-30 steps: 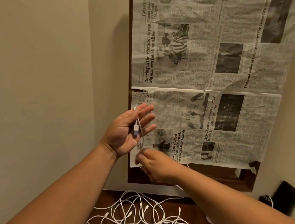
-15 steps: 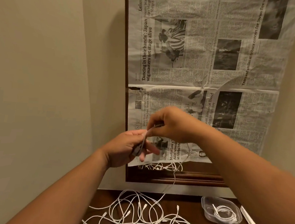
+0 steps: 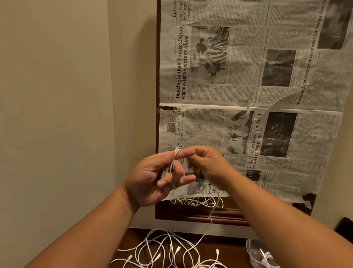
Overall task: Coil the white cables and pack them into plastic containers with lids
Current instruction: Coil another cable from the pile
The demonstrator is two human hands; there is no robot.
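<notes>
My left hand (image 3: 156, 179) is raised in front of the wall, palm toward me, with a white cable (image 3: 174, 161) looped around its fingers. My right hand (image 3: 209, 166) is right beside it and pinches the same cable near the left fingertips; it is blurred. The cable's loose end (image 3: 208, 226) hangs down to a tangle of several white cables (image 3: 173, 259) on the dark wooden table (image 3: 231, 254). A clear plastic container (image 3: 252, 258) with a coiled white cable (image 3: 269, 259) inside stands at the right, partly behind my right forearm.
A wood-framed mirror (image 3: 196, 212) covered with newspaper (image 3: 250, 87) leans on the beige wall behind the table. A dark object (image 3: 348, 230) sits at the far right edge.
My right hand went from below the left hand up over it, then round beside the left fingertips, laying the cable around the left fingers. The view shifted, showing the container.
</notes>
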